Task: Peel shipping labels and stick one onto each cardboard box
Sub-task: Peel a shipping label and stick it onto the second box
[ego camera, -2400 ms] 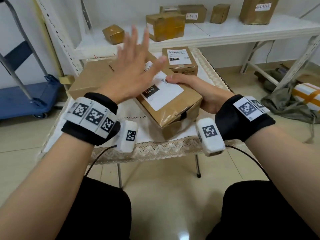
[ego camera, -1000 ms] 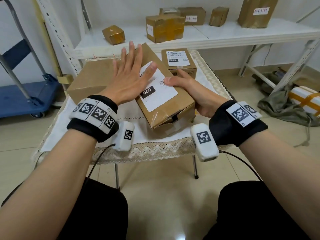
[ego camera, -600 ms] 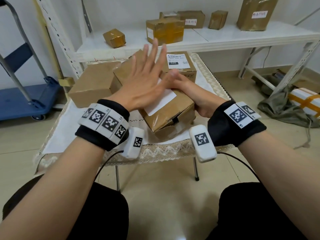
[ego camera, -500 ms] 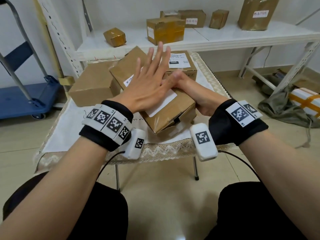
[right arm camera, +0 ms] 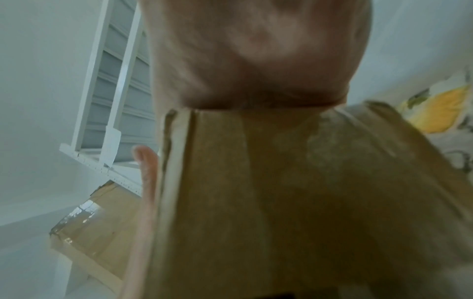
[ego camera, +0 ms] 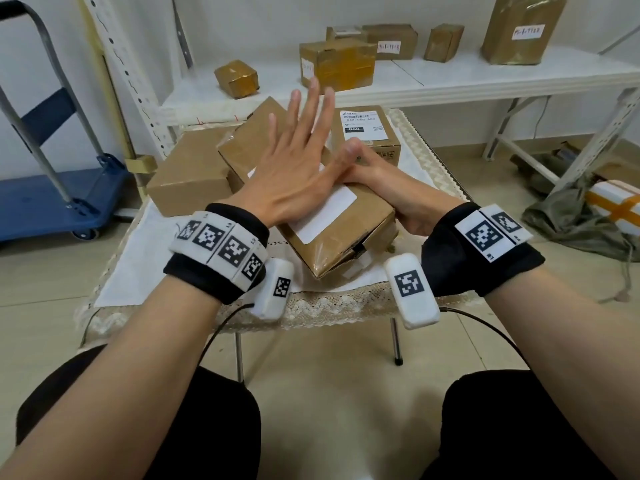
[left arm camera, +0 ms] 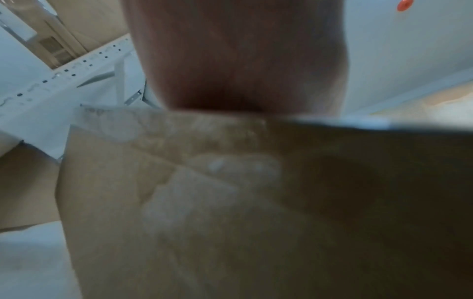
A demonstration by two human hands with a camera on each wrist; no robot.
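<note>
A brown cardboard box (ego camera: 346,247) lies tilted on the small cloth-covered table (ego camera: 138,258), with a white shipping label (ego camera: 329,213) stuck on its top face. My left hand (ego camera: 298,157) lies flat over the label, fingers straight and spread, and hides most of it. My right hand (ego camera: 377,181) grips the box's right side with the thumb on top, next to the left thumb. The left wrist view shows the palm on the blurred box (left arm camera: 230,202). In the right wrist view the box side (right arm camera: 281,202) fills the frame below the palm.
A plain box (ego camera: 187,178) stands behind on the left. A labelled box (ego camera: 367,133) stands at the back of the table. The white shelf (ego camera: 450,77) beyond carries several boxes. A blue cart (ego camera: 59,199) is at left, and a bag (ego camera: 571,216) lies on the floor at right.
My left hand has slid rightward across the label, from its left edge to covering the printed part. The right hand has kept its hold on the box.
</note>
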